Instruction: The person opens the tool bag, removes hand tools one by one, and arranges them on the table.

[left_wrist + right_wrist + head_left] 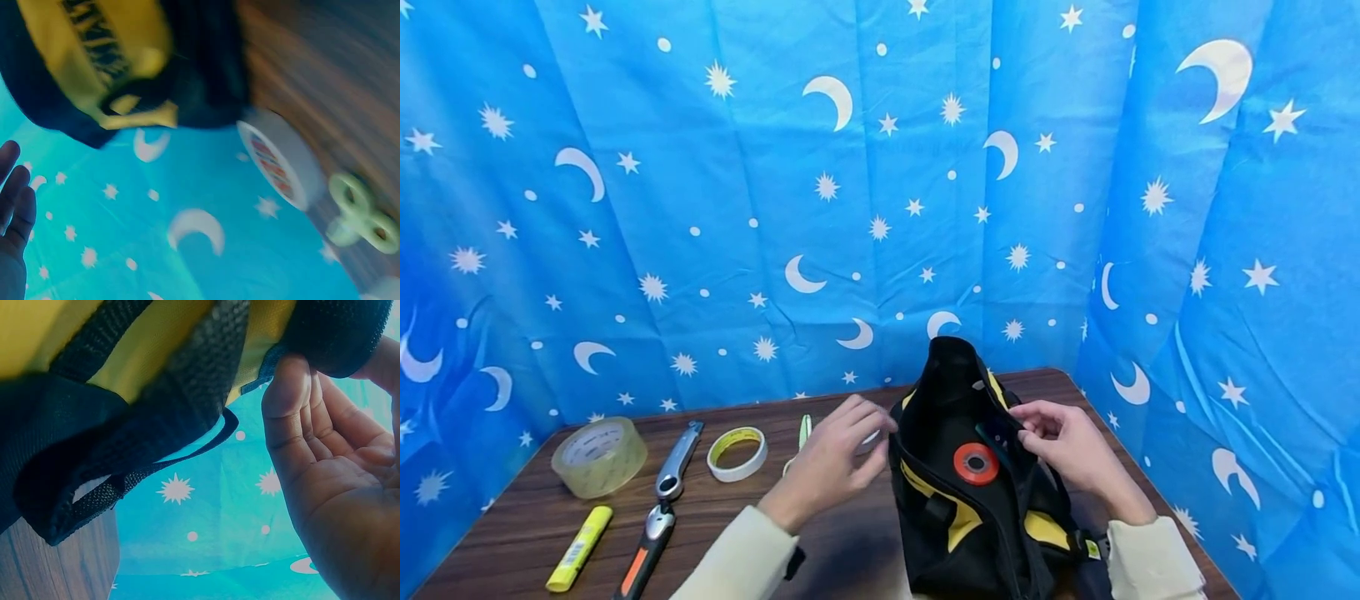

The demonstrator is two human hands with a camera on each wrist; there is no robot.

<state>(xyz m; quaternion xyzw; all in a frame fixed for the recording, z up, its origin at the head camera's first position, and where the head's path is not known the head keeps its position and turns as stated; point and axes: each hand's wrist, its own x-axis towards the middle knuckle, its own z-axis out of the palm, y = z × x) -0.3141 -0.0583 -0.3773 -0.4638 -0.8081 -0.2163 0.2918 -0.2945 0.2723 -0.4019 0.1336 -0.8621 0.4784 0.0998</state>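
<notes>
A black-and-yellow tool bag (936,550) stands with its mouth open at the right of the table. Inside lies a red ring-shaped roll (964,454) with a grey centre, beside a dark teal item (992,437) that I cannot make out. My right hand (1067,442) pinches the bag's right rim between thumb and fingers; the right wrist view shows this hand (337,469) at the black edging. Holding nothing, my left hand (838,458) is by the left rim, its fingers (22,212) apart from the bag. Behind it sits a white tape roll (287,156), partly hidden in the head view.
Pale green scissor-like handles (362,215) lie beside the white roll. Further left are a roll of masking tape (737,473), a wrench-like tool (677,462), an orange-and-black handled tool (643,550), a yellow highlighter (580,548) and clear packing tape (613,471). A blue curtain (895,250) backs the table.
</notes>
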